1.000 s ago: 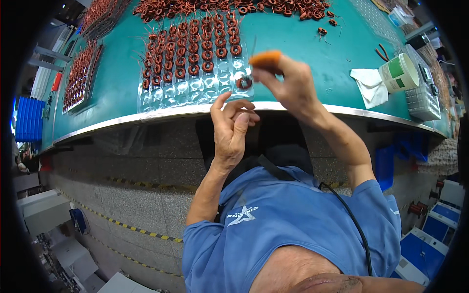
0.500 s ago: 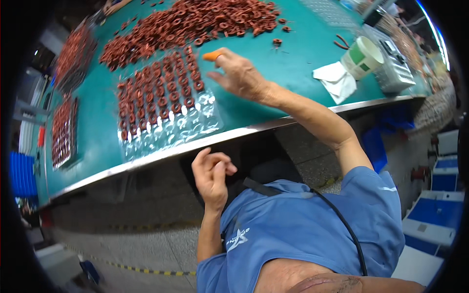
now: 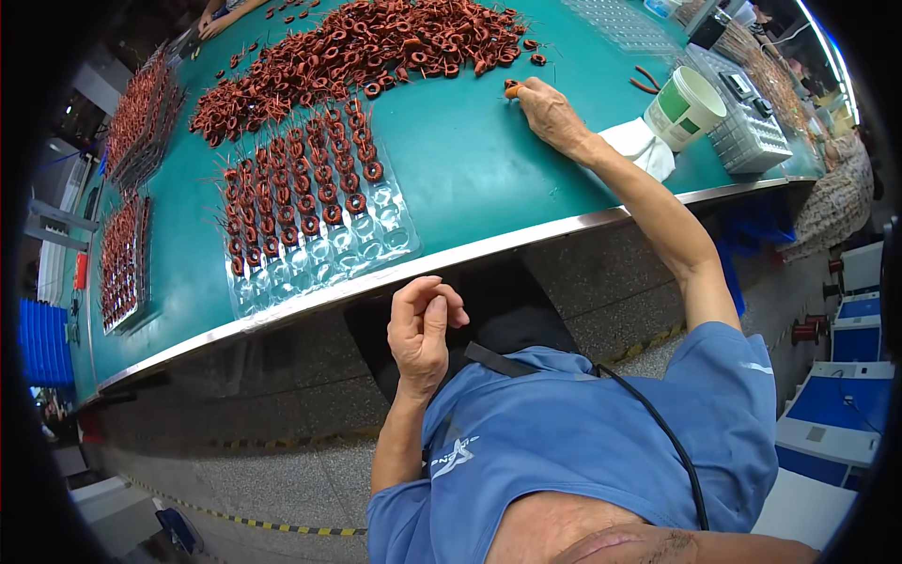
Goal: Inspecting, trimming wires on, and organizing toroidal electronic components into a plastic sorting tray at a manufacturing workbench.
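Note:
My right hand (image 3: pixel 556 117) reaches far over the green table, an orange finger cot on one finger. Its fingertips close on a lone red-brown wire-wound ring coil (image 3: pixel 510 84), largely covered by them. Just off the table's front edge, my left hand (image 3: pixel 420 336) hovers with fingers loosely curled toward the thumb; nothing shows in it. Between the hands and further left lies a clear plastic tray (image 3: pixel 343 246). Rows of ring coils (image 3: pixel 305 202) fill its far part, and its near pockets are bare. Behind it spreads a large heap of such coils (image 3: pixel 376 47).
Stacked trays of coils (image 3: pixel 141 117) stand at the left, a smaller stack (image 3: pixel 122 263) nearer. At the right are a white cloth (image 3: pixel 648 150), a white-and-green tub (image 3: pixel 691 108), red-handled pliers (image 3: pixel 645 81) and a grey box (image 3: pixel 747 132). Another person's hand (image 3: pixel 211 23) shows at the far left.
My right hand has moved right, from beside the tray's coil rows to the lone coil, and its fingers have closed there. My left hand stays near the table edge, its fingers slightly more curled.

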Tool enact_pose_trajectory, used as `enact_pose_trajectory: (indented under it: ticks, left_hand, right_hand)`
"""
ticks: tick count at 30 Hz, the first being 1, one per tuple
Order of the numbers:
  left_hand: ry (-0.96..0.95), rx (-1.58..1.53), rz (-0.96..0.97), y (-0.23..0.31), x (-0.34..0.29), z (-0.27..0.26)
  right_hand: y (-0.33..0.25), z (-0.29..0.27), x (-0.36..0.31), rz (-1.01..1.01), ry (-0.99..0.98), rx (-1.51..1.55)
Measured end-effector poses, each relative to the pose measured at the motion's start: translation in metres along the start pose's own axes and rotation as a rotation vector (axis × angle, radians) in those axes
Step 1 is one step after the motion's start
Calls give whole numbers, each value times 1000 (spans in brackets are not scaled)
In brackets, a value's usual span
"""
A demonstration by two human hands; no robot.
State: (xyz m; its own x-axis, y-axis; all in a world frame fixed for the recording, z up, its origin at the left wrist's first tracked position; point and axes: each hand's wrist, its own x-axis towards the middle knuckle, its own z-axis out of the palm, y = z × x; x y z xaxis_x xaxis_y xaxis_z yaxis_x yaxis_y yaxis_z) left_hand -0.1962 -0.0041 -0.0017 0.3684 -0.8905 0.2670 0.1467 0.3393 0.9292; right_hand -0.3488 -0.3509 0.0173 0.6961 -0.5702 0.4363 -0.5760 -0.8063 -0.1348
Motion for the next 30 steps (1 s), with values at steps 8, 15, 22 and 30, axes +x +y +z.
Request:
enact_pose_trajectory:
  ticks: [8,15,22,30]
  left_hand:
    - [71,14,-99,6,19,16]
    - [139,-95,15,2,58,41]
    - [56,-485,-334,13,59,13]
    - [-133,-442,-454,11,48,15]
  right_hand:
    - [-66,-45,-14,493,-57,1278]
    - [-139,-66,-47,610,-395,1772]
    - [-159,-77,-66,-237,141,631]
    - [-154,-64,-69,-553,174,564]
